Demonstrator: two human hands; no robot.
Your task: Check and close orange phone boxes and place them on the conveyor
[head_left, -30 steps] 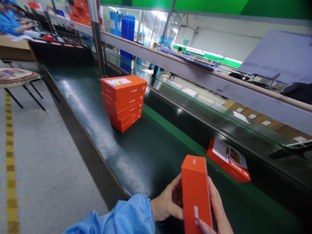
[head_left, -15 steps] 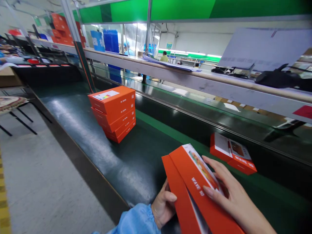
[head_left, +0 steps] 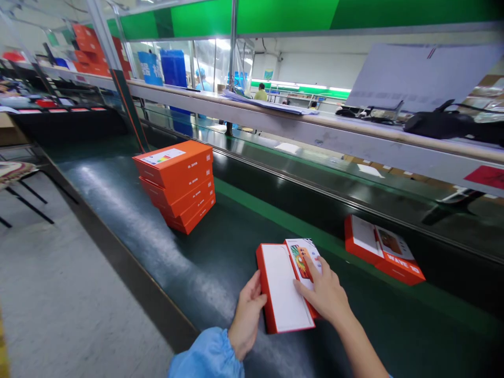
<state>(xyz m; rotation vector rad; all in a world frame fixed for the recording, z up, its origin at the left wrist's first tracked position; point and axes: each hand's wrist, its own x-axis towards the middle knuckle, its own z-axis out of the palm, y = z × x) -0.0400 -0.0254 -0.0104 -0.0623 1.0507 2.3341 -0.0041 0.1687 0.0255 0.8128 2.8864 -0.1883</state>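
A: What sits on the line?
B: A dark green conveyor belt [head_left: 220, 252] carries a stack of orange boxes [head_left: 175, 184] at far left, an open orange box [head_left: 285, 294] near centre, white inside showing, and a second open box [head_left: 384, 249] well apart to its right

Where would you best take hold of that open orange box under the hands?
Probably by its outer long edges, from above. The open orange box lies flat on the belt, tray and lid spread side by side; the left hand touches the left edge, the right hand rests on the lid.
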